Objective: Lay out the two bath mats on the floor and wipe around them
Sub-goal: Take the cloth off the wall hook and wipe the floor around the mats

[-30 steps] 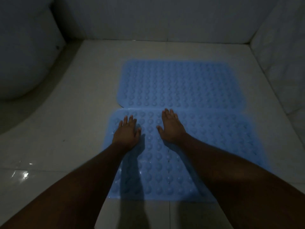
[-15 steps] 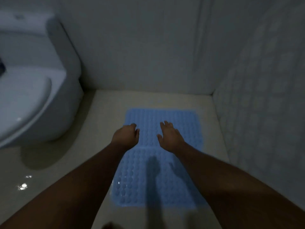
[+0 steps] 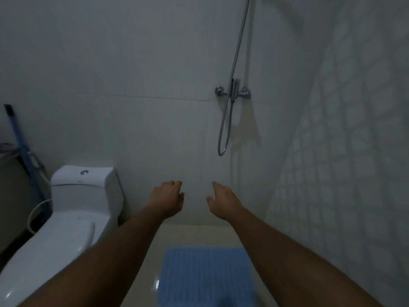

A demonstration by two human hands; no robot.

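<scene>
A blue bumpy bath mat (image 3: 204, 275) lies flat on the pale floor (image 3: 197, 234) at the bottom middle, between my forearms. I cannot make out a seam between the two mats from here. My left hand (image 3: 169, 199) hangs in the air in front of the back wall, fingers loosely curled, holding nothing. My right hand (image 3: 222, 201) is raised beside it with fingers apart and empty. Both hands are well above the mat and touch nothing.
A white toilet (image 3: 73, 218) stands at the left, close to the mat. A blue-handled tool (image 3: 24, 151) leans in the left corner. A shower mixer (image 3: 233, 91) with a hanging hose (image 3: 228, 120) is on the back wall. A patterned tiled wall (image 3: 343, 151) closes the right side.
Both hands have lifted off the mat and risen into the air. The view has tilted up from the floor to the back wall and shower.
</scene>
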